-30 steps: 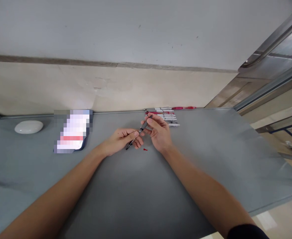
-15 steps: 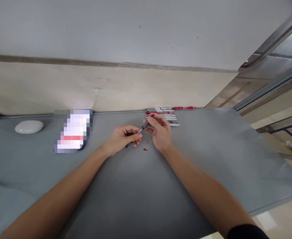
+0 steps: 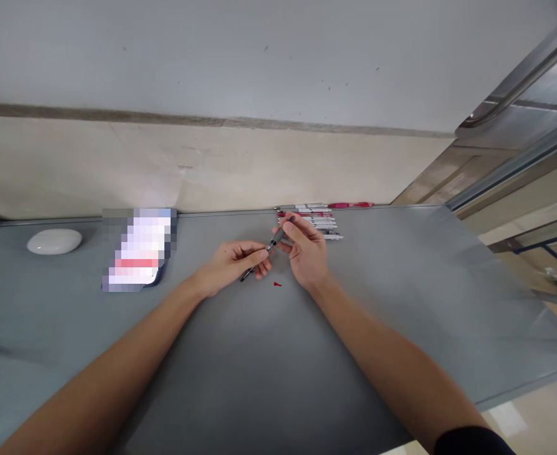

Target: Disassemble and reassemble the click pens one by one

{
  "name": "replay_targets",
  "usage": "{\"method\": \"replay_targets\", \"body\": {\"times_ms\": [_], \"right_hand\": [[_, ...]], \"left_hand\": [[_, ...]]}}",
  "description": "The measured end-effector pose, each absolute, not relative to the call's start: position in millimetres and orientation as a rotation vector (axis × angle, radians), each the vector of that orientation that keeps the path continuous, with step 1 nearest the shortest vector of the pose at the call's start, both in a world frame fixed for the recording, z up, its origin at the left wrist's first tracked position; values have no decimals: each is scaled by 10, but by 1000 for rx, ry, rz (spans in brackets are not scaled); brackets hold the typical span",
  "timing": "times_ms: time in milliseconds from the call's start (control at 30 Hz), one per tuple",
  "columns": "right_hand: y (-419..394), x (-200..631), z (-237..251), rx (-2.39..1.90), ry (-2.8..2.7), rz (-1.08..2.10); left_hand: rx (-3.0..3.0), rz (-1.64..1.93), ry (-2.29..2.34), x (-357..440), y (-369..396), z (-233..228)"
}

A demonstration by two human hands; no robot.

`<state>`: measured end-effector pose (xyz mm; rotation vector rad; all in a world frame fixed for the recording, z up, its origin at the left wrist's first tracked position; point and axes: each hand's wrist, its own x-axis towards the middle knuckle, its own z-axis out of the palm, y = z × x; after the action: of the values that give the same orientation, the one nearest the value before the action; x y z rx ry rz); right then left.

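The slender dark pen [image 3: 277,238] slanted from about half past seven to half past one, and was probably light, stiff and somewhat slippery, so its thicker upper barrel seemed the surest hold. It lay between both hands, the left grip [image 3: 235,262] pinching its lower length between thumb and fingers, the right grip [image 3: 307,253] pinching its upper end. On the desk [image 3: 259,366], a small red piece [image 3: 277,284] lay at six o'clock from it, and other pens [image 3: 328,225] at two o'clock.
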<state>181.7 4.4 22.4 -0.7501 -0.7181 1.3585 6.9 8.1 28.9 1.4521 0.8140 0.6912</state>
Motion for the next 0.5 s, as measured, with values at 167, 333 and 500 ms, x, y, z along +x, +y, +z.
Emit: {"method": "replay_targets", "body": {"times_ms": [167, 333, 500], "right_hand": [[46, 1810, 235, -798, -725, 1327], [46, 1810, 228, -786, -733, 1332], [40, 1813, 229, -769, -747, 1345]], "left_hand": [[1378, 769, 926, 90, 77, 246], [1399, 763, 900, 99, 61, 279], [1441, 703, 766, 58, 81, 284]]}}
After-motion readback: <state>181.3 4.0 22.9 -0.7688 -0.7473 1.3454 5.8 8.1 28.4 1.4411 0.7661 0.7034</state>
